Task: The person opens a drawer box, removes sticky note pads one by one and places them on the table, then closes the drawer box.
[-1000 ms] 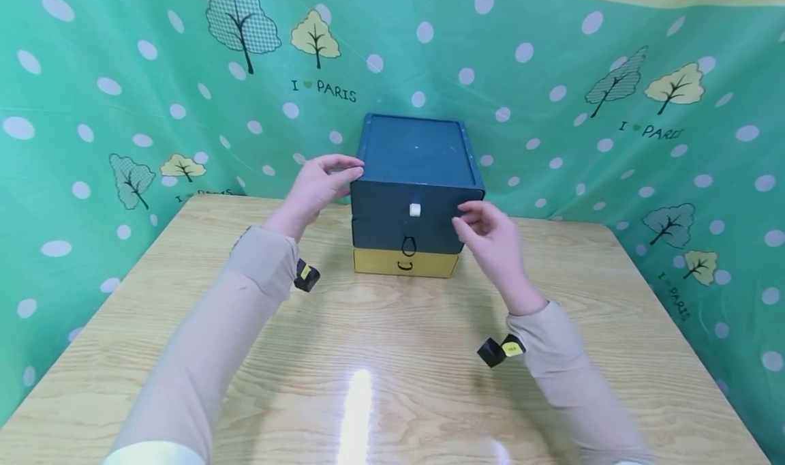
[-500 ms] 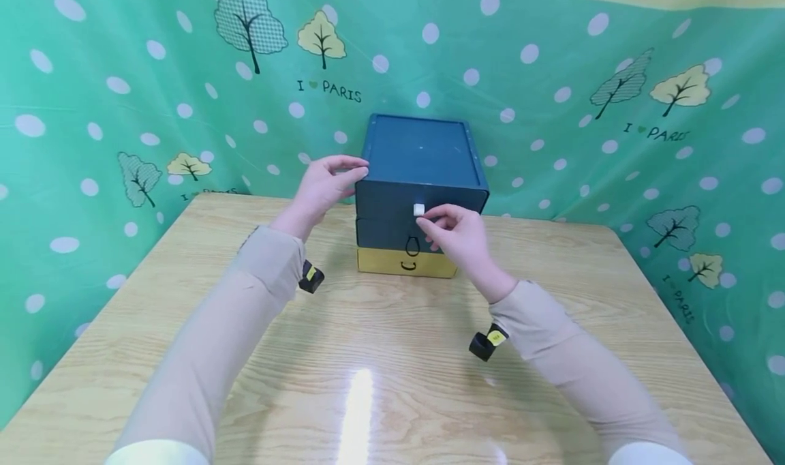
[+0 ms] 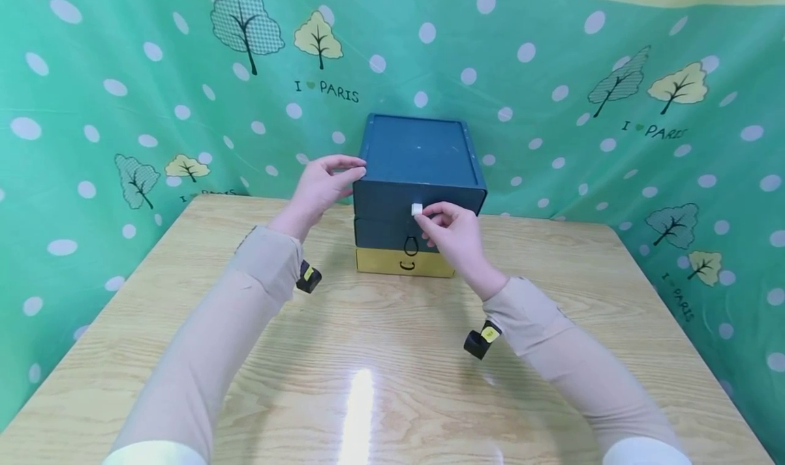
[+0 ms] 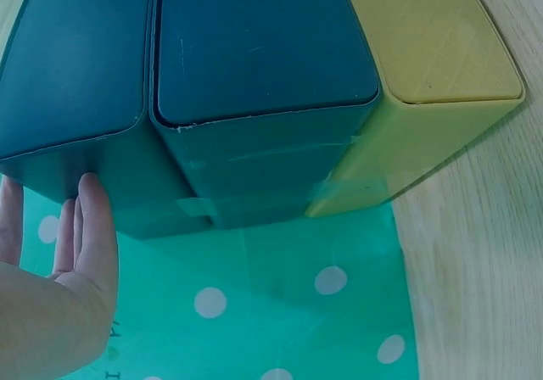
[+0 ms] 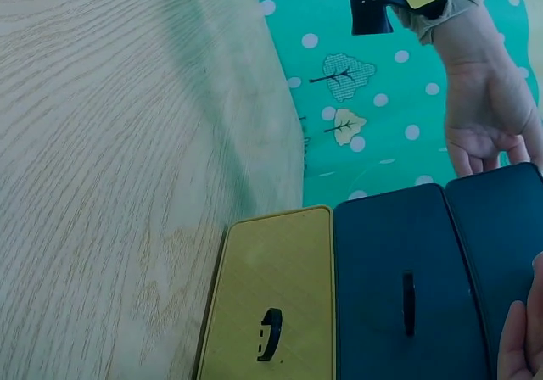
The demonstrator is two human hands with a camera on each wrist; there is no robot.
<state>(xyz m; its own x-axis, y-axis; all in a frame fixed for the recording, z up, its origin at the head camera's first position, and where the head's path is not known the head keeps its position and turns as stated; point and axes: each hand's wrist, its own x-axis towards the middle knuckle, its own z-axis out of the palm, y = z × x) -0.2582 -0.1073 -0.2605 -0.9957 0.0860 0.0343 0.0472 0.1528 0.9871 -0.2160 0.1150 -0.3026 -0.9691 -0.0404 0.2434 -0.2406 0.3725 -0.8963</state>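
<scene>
Your right hand [image 3: 452, 234] hides part of the drawer unit [image 3: 417, 148], and the right wrist view crops that hand. Its thumb and forefinger pinch the white knob [image 3: 417, 208] on the unit's top front; your left hand [image 3: 320, 187] touches the left side, fingers nearly straight.

A light wood-grain table [image 3: 380, 335] shows a bright streak of reflected light [image 3: 357, 417] low in the head view. Green cloth [image 3: 392, 35] hangs behind and on both sides, printed with pale dots [image 3: 427, 33], checkered trees [image 3: 245, 32], yellow trees [image 3: 317, 39] and "I PARIS" lettering [image 3: 326, 90].
</scene>
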